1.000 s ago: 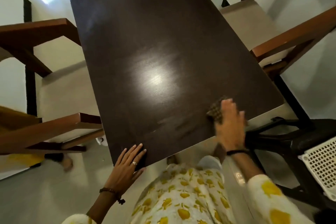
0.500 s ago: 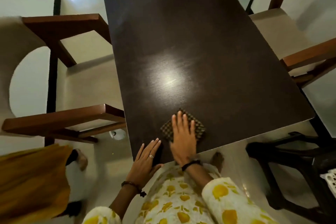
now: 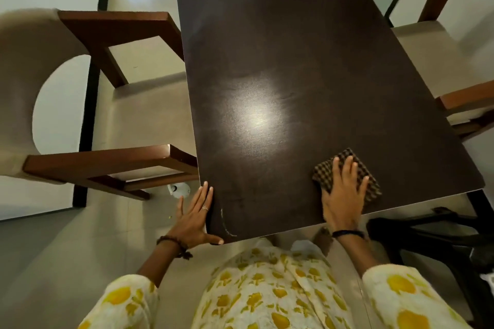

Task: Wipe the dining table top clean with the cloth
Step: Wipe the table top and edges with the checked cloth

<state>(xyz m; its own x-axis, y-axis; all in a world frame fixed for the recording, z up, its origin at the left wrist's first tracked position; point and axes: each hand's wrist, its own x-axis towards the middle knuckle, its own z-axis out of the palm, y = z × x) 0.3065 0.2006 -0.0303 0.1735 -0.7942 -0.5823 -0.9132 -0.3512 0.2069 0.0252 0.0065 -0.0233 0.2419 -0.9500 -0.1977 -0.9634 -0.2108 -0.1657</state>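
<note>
The dark brown dining table top (image 3: 294, 61) fills the middle of the head view. A brown checked cloth (image 3: 322, 174) lies flat on it near the near right corner. My right hand (image 3: 343, 203) presses down on the cloth with fingers spread, covering most of it. My left hand (image 3: 193, 219) rests open on the near left corner, its thumb along the near edge. A faint pale curved streak (image 3: 224, 224) marks the surface just right of that hand. A bright light patch reflects at the table's centre.
A wooden armchair (image 3: 107, 160) with a beige seat stands tight against the table's left side. Two more wooden chairs (image 3: 465, 99) line the right side. A black plastic chair (image 3: 427, 235) sits at the near right. A small white object (image 3: 179, 189) lies on the floor.
My right hand slid the cloth left along the near edge towards my left hand, then back right to near the right corner. My left hand stayed on the near left corner.
</note>
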